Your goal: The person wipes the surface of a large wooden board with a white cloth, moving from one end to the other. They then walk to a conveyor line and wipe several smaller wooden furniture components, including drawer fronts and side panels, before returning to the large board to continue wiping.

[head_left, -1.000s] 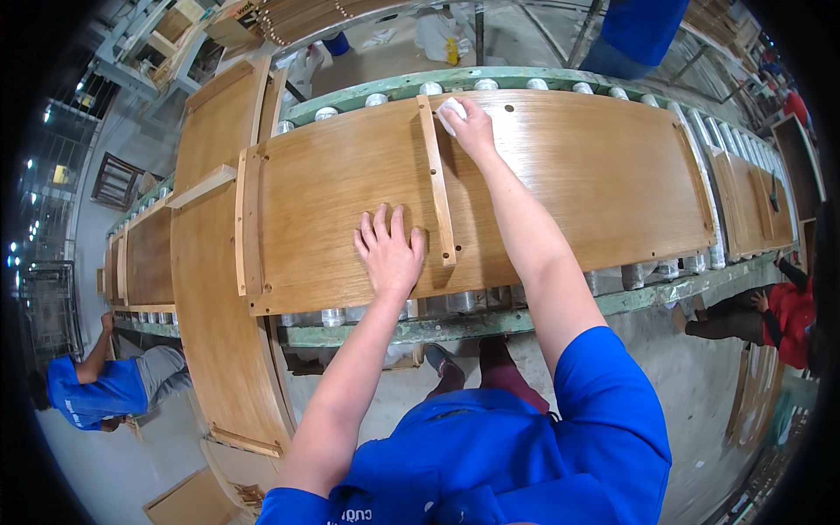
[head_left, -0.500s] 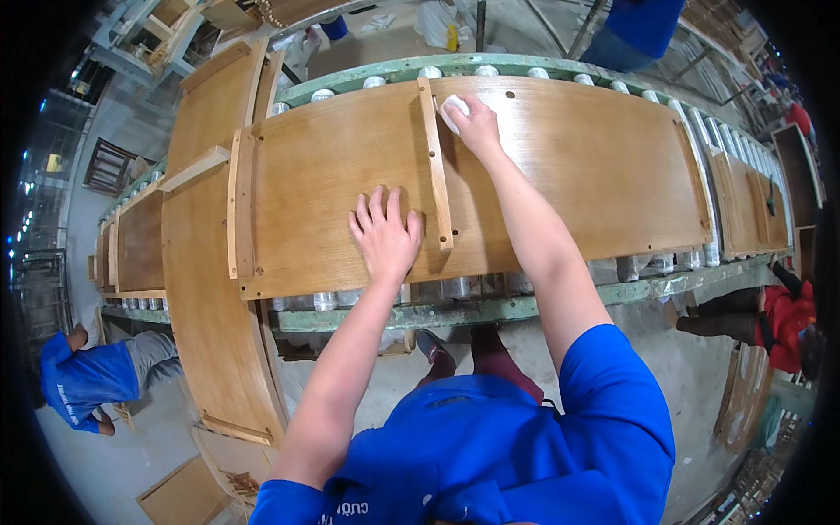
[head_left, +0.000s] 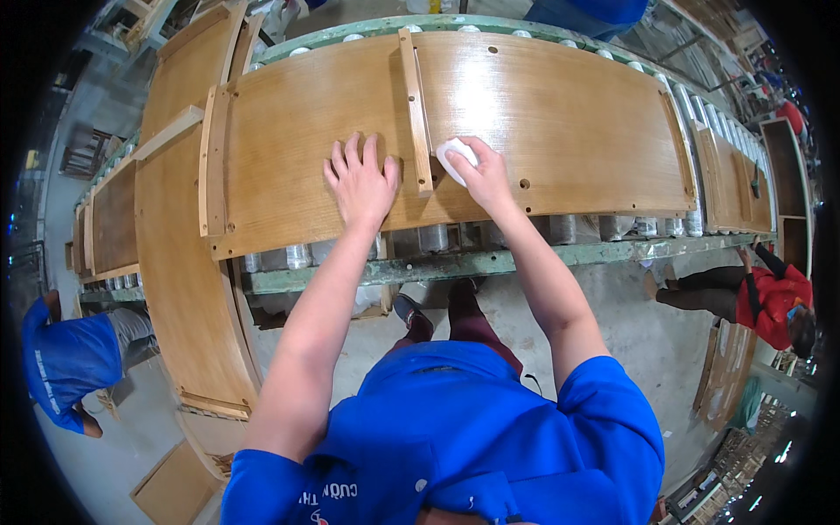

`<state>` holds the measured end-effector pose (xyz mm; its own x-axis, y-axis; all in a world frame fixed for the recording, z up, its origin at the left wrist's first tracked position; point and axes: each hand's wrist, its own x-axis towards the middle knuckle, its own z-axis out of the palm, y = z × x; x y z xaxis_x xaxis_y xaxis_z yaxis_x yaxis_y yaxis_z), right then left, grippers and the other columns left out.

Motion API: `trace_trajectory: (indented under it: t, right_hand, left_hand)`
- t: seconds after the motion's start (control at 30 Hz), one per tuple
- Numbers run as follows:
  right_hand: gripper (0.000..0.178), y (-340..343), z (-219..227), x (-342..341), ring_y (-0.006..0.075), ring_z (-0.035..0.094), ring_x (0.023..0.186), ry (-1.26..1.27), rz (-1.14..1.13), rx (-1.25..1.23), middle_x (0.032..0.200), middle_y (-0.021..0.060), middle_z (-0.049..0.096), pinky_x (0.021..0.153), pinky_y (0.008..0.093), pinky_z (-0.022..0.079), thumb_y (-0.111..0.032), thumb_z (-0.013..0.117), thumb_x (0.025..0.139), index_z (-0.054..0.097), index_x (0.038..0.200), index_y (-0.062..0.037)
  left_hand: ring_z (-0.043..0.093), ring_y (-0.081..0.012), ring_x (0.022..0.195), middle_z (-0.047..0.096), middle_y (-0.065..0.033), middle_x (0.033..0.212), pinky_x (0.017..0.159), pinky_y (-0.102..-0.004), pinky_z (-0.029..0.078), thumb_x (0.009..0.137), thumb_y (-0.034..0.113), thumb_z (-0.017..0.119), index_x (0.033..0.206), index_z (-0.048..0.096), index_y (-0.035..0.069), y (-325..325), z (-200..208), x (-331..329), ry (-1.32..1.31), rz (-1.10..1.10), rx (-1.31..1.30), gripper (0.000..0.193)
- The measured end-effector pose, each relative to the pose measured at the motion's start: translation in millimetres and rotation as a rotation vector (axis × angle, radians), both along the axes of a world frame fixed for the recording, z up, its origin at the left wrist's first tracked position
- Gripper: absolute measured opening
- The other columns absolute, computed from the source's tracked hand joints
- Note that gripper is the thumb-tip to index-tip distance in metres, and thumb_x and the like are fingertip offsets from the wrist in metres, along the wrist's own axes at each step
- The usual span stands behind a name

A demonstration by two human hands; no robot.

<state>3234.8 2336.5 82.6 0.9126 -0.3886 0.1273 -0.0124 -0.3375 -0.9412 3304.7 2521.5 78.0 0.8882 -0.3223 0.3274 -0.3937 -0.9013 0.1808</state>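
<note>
A long varnished wood panel [head_left: 306, 114] lies across a roller conveyor in front of me, with a narrow wooden batten [head_left: 415, 109] standing across its middle. My left hand [head_left: 361, 182] rests flat on the panel left of the batten, fingers spread, holding nothing. Just right of the batten's near end, my right hand [head_left: 488, 175] is closed around a white pad [head_left: 457, 160], pressed to the panel. What the pad is made of I cannot make out. Another batten [head_left: 213, 162] runs along the panel's left end, and small round holes dot the surface.
The conveyor's green rail [head_left: 367, 273] runs along the near side. A second wood panel [head_left: 188, 306] lies crosswise at the left, and more panels [head_left: 735, 179] sit on rollers at the right. One person in blue [head_left: 74, 359] is at the left, another in red [head_left: 779, 302] at the right.
My right hand has drawn the white pad along the batten from its far end to its near end. My left hand stays flat on the panel. The whole view has shifted slightly.
</note>
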Motion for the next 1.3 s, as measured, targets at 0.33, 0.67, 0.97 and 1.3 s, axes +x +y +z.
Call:
trace_trajectory:
  t: [0.33,0.67,0.97,1.3]
  right_hand:
    - [0.029,9,6,-42,0.0201,0.067,0.081,0.048,0.033,-0.010,0.087,0.0149,0.069,0.072,0.0313,0.051,-0.024,0.065,0.084,0.064,0.102,-0.0016]
    - [0.029,-2,11,-61,0.0207,0.067,0.079,0.106,0.249,-0.081,0.087,0.0139,0.069,0.072,0.0317,0.051,-0.024,0.065,0.083,0.065,0.102,-0.0013]
    - [0.047,-31,40,-63,0.0144,0.044,0.064,0.168,0.400,1.540,0.086,0.0078,0.052,0.049,0.0234,0.037,-0.038,0.043,0.096,0.036,0.136,-0.0166]
    - [0.043,122,109,102,0.0112,0.043,0.048,0.388,0.958,1.054,0.083,0.0076,0.055,0.038,0.0222,0.032,-0.026,0.057,0.089,0.044,0.125,-0.0054]
  left_hand:
    - [0.030,-0.0339,0.131,0.043,-0.0104,0.136,0.108,-0.0525,0.019,0.087,0.035,0.049,0.127,0.050,0.015,-4,-1,-2,0.021,0.000,-0.012,0.045]
    - [0.029,-0.0342,0.132,0.041,-0.0099,0.138,0.109,-0.0533,0.018,0.086,0.037,0.048,0.126,0.052,0.015,-7,2,-3,0.059,0.045,-0.030,0.046]
    - [0.031,-0.0314,0.131,0.042,-0.0099,0.137,0.109,-0.0512,0.021,0.088,0.037,0.046,0.128,0.050,0.016,-4,8,-10,0.075,0.108,0.029,0.045]
    - [0.033,-0.0342,0.129,0.050,-0.0122,0.128,0.110,-0.0538,0.016,0.089,0.034,0.043,0.126,0.053,0.009,-12,11,-13,0.104,0.065,-0.345,0.046]
